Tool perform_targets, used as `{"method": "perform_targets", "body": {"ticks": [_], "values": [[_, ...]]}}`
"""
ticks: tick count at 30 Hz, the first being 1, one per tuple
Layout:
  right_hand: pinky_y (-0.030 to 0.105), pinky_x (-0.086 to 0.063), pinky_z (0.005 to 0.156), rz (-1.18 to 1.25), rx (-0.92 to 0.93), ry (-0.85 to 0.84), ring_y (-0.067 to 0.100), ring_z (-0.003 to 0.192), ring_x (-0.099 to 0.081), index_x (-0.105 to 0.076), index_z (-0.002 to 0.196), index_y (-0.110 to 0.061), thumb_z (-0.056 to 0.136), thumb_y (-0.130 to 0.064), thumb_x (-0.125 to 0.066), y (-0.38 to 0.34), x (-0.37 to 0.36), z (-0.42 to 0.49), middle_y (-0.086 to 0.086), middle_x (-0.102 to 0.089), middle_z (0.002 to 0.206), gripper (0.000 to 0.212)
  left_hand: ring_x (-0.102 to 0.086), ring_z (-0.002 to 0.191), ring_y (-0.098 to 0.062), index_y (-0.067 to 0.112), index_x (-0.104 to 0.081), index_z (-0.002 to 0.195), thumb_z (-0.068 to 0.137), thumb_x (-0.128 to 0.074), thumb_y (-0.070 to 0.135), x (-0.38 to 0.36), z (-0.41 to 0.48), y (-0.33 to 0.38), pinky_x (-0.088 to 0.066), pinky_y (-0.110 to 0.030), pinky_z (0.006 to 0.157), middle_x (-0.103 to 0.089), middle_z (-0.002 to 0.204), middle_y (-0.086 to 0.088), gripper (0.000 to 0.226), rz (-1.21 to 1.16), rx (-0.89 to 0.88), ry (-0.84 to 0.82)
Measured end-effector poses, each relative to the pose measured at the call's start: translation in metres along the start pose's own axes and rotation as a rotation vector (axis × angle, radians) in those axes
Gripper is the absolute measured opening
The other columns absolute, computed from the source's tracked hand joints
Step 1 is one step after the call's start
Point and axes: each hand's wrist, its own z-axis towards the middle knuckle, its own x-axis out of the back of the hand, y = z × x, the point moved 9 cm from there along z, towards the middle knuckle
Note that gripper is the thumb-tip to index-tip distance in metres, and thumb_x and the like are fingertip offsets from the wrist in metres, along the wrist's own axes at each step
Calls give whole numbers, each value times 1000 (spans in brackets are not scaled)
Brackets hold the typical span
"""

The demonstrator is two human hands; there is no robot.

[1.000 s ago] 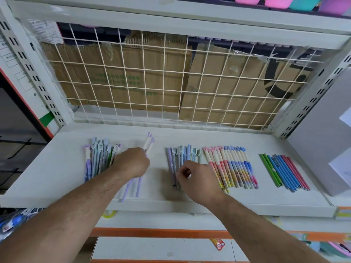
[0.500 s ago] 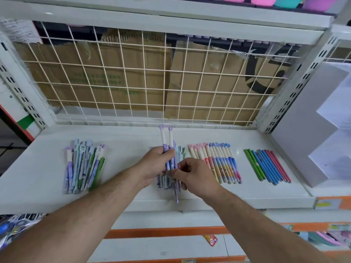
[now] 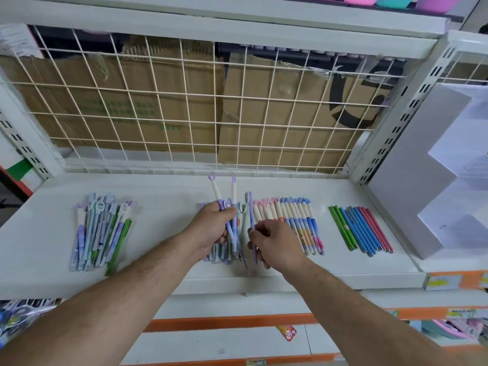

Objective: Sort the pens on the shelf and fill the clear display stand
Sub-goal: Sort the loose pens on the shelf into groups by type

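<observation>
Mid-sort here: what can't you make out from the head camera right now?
- Middle pen pile: head view, mostly covered by the left hand and the right hand pinching a purple pen; count unclear.
- Bundle in the left hand: head view, fingers hide how many pens.
- Stepped display stand: head view, cut off by the right edge.
- Price labels: head view, blurred, unreadable.

White shelf, 4 separate pen groups lying flat

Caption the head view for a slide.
Left hand grips a bundle of pens while right hand pinches one purple pen over the shelf.
</observation>
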Motion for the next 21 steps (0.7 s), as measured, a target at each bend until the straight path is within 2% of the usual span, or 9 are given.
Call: {"method": "perform_targets", "body": {"ticks": [4, 7, 13, 18, 21], "values": [[27, -46, 47, -85, -33, -2, 15, 42, -56, -67, 85, -8, 95, -8, -57, 7, -5, 9, 13, -70, 65, 14, -37, 51, -19, 9, -59, 83, 99, -53, 18, 15, 4, -5, -26, -25, 48, -56, 64, -6, 19, 2, 33, 47], [22, -44, 45, -168, -49, -8, 9, 37, -54, -68, 93, -10, 96, -10, -58, 7, -13, 18, 5, -65, 57, 10, -35, 47, -17, 12, -56, 75, 99, -53, 18, 26, 4, -10, -24, -24, 48, -54, 56, -2, 24, 14, 66, 69], [29, -54, 56, -271, -2, 27, 18, 56, -62, -70, 102, -7, 97, -16, -60, -7, -24, 27, 6, -68, 70, 15, -34, 46, -14, 15, -58, 81, 99, -55, 19, 47, 4, -15, -27, -23, 51, -51, 56, 0, 19, -10, 105, 87], [18, -50, 58, -255, 61, 68, 11, 65, -64, -70, 111, -15, 95, -19, -64, -23, -32, 26, -11, -63, 83, 17, -30, 49, -16, 14, -58, 83, 98, -55, 18, 64, 12, -22, -24, -24, 50, -48, 63, -5, 16, -34, 127, 97], [23, -56, 60, -240, 48, 10, 10, 63, -64, -69, 106, -19, 93, -23, -67, -27, -45, 25, -7, -67, 83, 13, -30, 50, -17, 13, -57, 85, 98, -56, 19, 70, 14, -24, -23, -24, 49, -48, 69, -9, 14, -25, 133, 91]]}}
